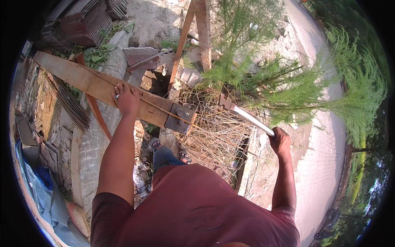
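Observation:
A long brown beam (88, 80) slants across in front of me on rusty legs. A dark metal plate with bolt-like pegs (180, 119) sits at its right end. Along the beam lies a thin rod (164, 110) that passes the pegs. My left hand (126, 99), with a ring on one finger, is closed over the rod on the beam. To the right, my right hand (281, 141) grips a rod-bending bar (254, 120), a silvery tube with a dark grip. Its rusty notched head (226, 101) is apart from the plate and touches no rod.
Below the plate lie many thin straw-coloured lengths (218, 144) and bent wire-like pieces (203, 99). A bundle of dark rods (72, 103) is under the beam. Feathery green branches (267, 90) spread at right, beside a paved path (325, 164). Stacked ridged tiles (84, 24) stand far left.

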Demonstrator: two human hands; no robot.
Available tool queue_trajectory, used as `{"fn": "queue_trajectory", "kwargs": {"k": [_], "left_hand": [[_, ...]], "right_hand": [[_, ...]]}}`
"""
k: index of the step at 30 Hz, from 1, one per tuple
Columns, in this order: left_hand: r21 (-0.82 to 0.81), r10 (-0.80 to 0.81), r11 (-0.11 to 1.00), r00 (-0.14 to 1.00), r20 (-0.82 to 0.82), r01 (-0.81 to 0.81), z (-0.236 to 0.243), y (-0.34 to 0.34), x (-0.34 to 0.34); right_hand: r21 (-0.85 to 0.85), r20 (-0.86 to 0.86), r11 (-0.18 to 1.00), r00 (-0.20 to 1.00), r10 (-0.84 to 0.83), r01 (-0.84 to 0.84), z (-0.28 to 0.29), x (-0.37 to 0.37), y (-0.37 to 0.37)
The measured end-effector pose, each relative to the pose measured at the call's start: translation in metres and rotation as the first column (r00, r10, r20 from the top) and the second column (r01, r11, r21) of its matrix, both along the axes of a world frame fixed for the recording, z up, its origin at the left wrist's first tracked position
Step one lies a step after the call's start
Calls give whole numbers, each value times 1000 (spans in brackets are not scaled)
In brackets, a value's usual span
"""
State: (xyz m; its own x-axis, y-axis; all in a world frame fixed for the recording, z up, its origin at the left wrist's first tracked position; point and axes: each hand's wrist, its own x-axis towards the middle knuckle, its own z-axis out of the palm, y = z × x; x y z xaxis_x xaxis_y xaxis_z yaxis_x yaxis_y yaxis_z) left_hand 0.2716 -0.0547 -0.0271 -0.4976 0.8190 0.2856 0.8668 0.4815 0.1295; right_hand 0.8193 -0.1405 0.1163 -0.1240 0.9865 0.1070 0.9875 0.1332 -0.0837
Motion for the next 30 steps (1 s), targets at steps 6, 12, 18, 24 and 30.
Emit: {"fn": "queue_trajectory", "kwargs": {"k": [6,12,18,24,30], "left_hand": [[20,14,1000,1000,-10,-13,0,-1,-1],[44,-3,999,1000,-18,4,0,0,1],[56,-3,998,1000,17,2,-1,-1,0],[55,-12,998,999,36,10,0,0,1],[77,-22,997,999,38,19,1,-2,0]], "right_hand": [[89,6,988,992,124,-124,-21,-6,25],[-176,-10,943,958,286,-283,-65,14,66],[-61,-174,878,871,459,-475,-66,-30,89],[-77,-263,867,849,458,-492,-98,-30,106],[-384,-8,806,874,485,-451,-81,-42,151]]}}
